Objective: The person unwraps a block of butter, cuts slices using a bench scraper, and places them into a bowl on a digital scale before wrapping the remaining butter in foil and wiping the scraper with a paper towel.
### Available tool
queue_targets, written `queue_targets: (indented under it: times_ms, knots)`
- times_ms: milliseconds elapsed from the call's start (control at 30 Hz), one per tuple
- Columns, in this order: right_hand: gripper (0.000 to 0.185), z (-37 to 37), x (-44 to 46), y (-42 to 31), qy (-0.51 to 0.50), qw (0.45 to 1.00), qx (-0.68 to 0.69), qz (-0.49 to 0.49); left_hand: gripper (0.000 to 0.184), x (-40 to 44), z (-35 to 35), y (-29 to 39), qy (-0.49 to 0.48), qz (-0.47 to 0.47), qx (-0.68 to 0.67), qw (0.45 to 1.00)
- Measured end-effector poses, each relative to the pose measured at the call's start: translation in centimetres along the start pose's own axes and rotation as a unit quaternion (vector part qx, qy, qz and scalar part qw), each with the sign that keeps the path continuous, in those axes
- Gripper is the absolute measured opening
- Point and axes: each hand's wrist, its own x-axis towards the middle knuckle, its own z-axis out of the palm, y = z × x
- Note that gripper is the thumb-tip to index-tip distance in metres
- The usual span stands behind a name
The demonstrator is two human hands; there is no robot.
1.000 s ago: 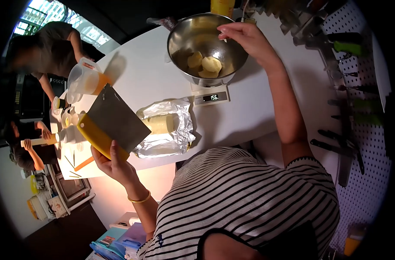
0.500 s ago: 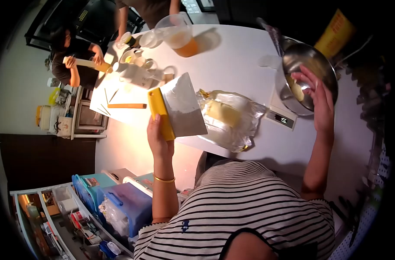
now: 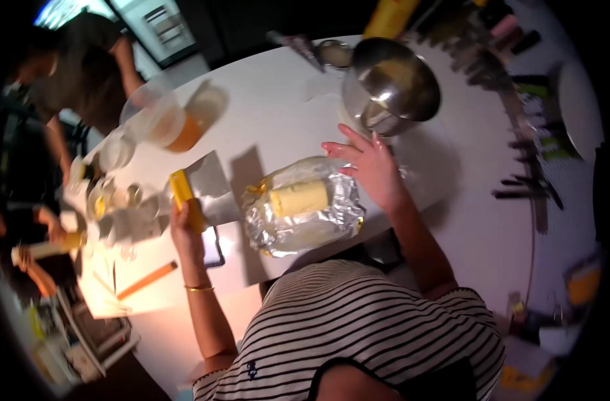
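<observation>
My left hand (image 3: 186, 234) is closed on the yellow handle of a dough scraper (image 3: 211, 187), its flat metal blade raised to the left of the foil. A pale yellow block (image 3: 299, 199) lies on crumpled silver foil (image 3: 305, 234) on the white table. My right hand (image 3: 372, 167) has its fingers spread and holds nothing, between the foil and the metal bowl (image 3: 412, 83). The bowl appears tilted in this view, and its contents are hard to make out. The scale beneath it is hidden.
A clear jug with orange liquid (image 3: 183, 132), plastic cups (image 3: 117, 150) and an orange stick (image 3: 146, 279) are on the table's left part. A phone-like object (image 3: 213, 246) lies near the front edge. Two people stand at the left. Knives (image 3: 529, 187) are at the right.
My right hand has moved from over the bowl toward the foil, fingers spread. My left hand still holds the scraper. The camera view has shifted, and the phone-like object now shows.
</observation>
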Motion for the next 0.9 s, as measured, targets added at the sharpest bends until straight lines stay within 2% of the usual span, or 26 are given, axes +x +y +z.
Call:
queue_targets:
  times_ms: [33, 67, 100, 133, 200, 233, 300, 333, 400, 467, 533, 600, 633, 700, 733, 800, 833, 900]
  knots:
    - [0.071, 0.1, -0.7, 0.3, 0.062, 0.997, -0.022, -0.034, 0.026, 1.6, -0.8, -0.3, -0.039, -0.001, -0.007, 0.999]
    - [0.067, -0.6, -1.1, 0.2, 0.136, 0.972, -0.134, -0.134, 0.025, 2.4, -0.6, 0.3, -0.067, -0.024, 0.006, 0.997]
    - [0.065, -2.1, -1.3, -0.7, 0.19, 0.912, -0.275, -0.236, 0.025, 2.6, 1.2, 0.8, -0.06, -0.029, -0.008, 0.998]
    - [0.062, -3.7, -1.1, -2.2, 0.233, 0.821, -0.406, -0.326, 0.025, 2.7, 2.5, 1.2, -0.049, -0.031, -0.019, 0.998]
    - [0.06, -5.1, 0.3, -7.1, 0.292, 0.746, -0.529, -0.28, 0.027, 3.6, 2.1, 0.5, -0.078, -0.048, -0.02, 0.996]
    - [0.06, -6.5, 2.0, -8.6, 0.297, 0.741, -0.529, -0.288, 0.027, 3.7, 2.4, 0.3, -0.08, -0.049, -0.018, 0.995]
    - [0.058, -9.6, 6.3, -9.8, 0.282, 0.884, -0.371, -0.028, 0.028, 3.0, 2.7, 0.3, -0.076, -0.059, -0.02, 0.995]
    - [0.065, -10.1, 7.6, -10.3, 0.247, 0.891, -0.376, 0.059, 0.028, 3.1, 1.6, 0.1, -0.104, -0.057, -0.016, 0.993]
    - [0.082, -13.3, 10.2, -8.7, 0.226, 0.833, -0.462, 0.203, 0.028, 2.5, 0.8, -0.1, -0.102, -0.024, -0.024, 0.994]
    - [0.075, -14.7, 11.0, -7.0, 0.219, 0.755, -0.541, 0.3, 0.028, 0.8, 1.0, 1.2, -0.031, -0.024, -0.03, 0.999]
    - [0.083, -15.3, 10.4, -6.5, 0.17, 0.755, -0.574, 0.267, 0.027, 0.0, -1.1, 1.5, -0.01, -0.023, -0.015, 1.0]
    - [0.077, -16.7, 10.2, -7.6, 0.1, 0.651, -0.641, 0.394, 0.027, -1.1, -2.1, 1.8, 0.002, -0.021, -0.026, 0.999]
    - [0.077, -16.2, 9.9, -7.5, 0.097, 0.648, -0.644, 0.396, 0.027, -1.5, -2.4, 1.9, 0.013, -0.014, -0.007, 1.0]
    - [0.061, -15.2, 9.7, -7.6, 0.147, 0.6, -0.714, 0.33, 0.027, -1.7, -2.6, 1.9, 0.015, -0.007, -0.011, 1.0]
    - [0.061, -15.2, 9.9, -7.7, 0.143, 0.597, -0.718, 0.329, 0.027, -2.1, -2.7, 1.9, 0.014, -0.004, -0.009, 1.0]
    - [0.062, -15.8, 10.3, -7.6, 0.147, 0.676, -0.612, 0.383, 0.027, -2.6, -1.8, 2.1, 0.031, 0.001, -0.019, 0.999]
    - [0.065, -15.4, 10.3, -7.5, 0.122, 0.76, -0.542, 0.337, 0.027, -2.6, -1.3, 2.3, 0.042, 0.005, -0.027, 0.999]
    - [0.069, -15.1, 10.6, -9.2, 0.086, 0.844, -0.429, 0.311, 0.027, -2.3, -1.2, 1.9, 0.036, 0.004, -0.041, 0.998]
